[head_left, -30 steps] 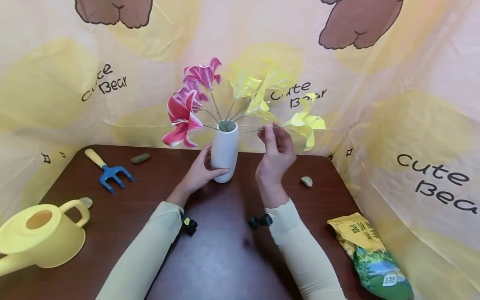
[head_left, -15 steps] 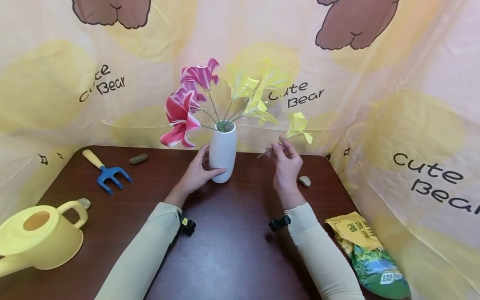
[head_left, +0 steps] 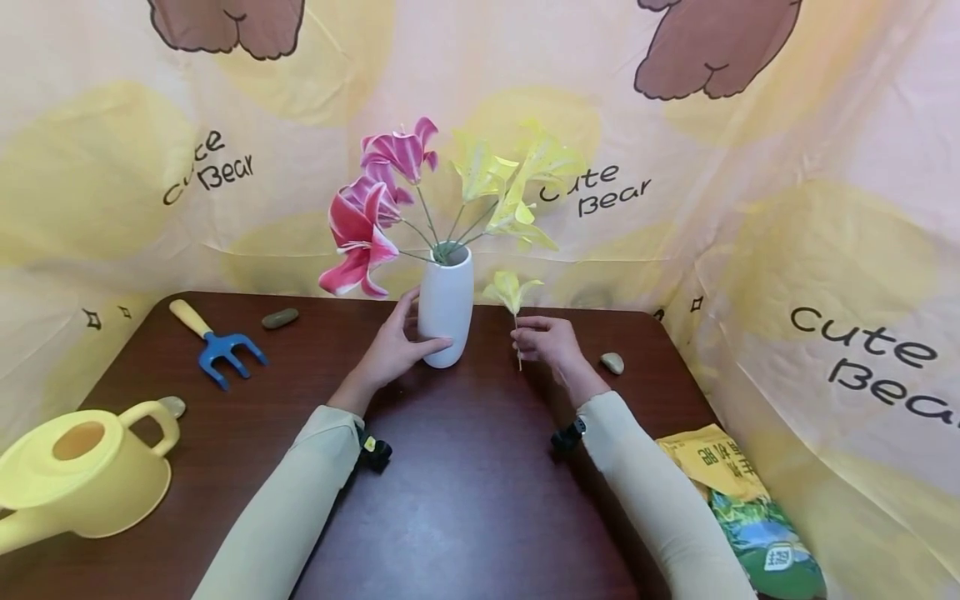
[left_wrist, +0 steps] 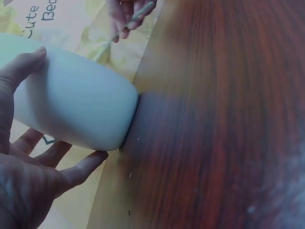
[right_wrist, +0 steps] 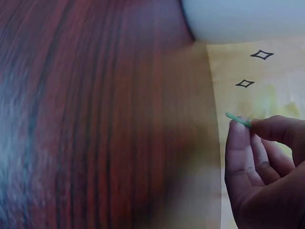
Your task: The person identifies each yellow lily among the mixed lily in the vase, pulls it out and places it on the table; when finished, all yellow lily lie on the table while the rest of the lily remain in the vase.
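My left hand (head_left: pixel 392 348) grips the lower part of a white vase (head_left: pixel 447 312), thumb across its front. Pink lilies (head_left: pixel 362 237) lean left out of the vase mouth, and yellow lilies (head_left: pixel 516 200) lean right. Just right of the vase, my right hand (head_left: pixel 551 342) pinches the green stem of a single yellow lily (head_left: pixel 510 290), its bloom up and its stem end pointing down. In the right wrist view the stem's tip (right_wrist: pixel 237 119) sticks out between thumb and fingertips. The left wrist view shows fingers (left_wrist: pixel 78 172) round the vase (left_wrist: pixel 83 102).
A yellow watering can (head_left: pixel 97 471) stands at the left edge. Behind it lie a blue hand fork (head_left: pixel 225 350) and a grey-green stone (head_left: pixel 281 318). A pale stone (head_left: pixel 612 362) is right of my right hand, with a yellow-green bag (head_left: pixel 757 517) at the right edge.
My right hand has moved down and then left, nearer the vase, turning the yellow lily from sideways to upright. My left hand stays on the vase.
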Motion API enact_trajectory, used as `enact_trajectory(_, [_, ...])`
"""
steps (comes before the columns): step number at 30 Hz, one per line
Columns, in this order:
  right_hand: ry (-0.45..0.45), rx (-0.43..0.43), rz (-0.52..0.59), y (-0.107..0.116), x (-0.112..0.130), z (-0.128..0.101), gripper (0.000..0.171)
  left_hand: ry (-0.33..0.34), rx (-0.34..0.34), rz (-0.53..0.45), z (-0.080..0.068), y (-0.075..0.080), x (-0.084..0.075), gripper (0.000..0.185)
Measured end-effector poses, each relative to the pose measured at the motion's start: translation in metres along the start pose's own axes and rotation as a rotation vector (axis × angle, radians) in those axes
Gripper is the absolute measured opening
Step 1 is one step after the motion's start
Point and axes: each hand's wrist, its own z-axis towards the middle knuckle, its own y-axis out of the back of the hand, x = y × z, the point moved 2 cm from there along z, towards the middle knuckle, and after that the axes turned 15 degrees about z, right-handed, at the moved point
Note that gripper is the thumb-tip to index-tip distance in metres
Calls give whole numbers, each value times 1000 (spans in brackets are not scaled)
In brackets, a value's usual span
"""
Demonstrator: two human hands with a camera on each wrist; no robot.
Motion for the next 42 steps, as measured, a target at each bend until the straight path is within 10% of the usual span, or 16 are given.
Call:
enact_trajectory(27, [-17, -111, -121, 2, -10, 1, 33, 3, 1, 22, 0, 0, 1, 97])
enact_trajectory(42, [370, 17, 428, -82, 67, -34, 18, 34, 9, -10, 0, -1, -3, 102])
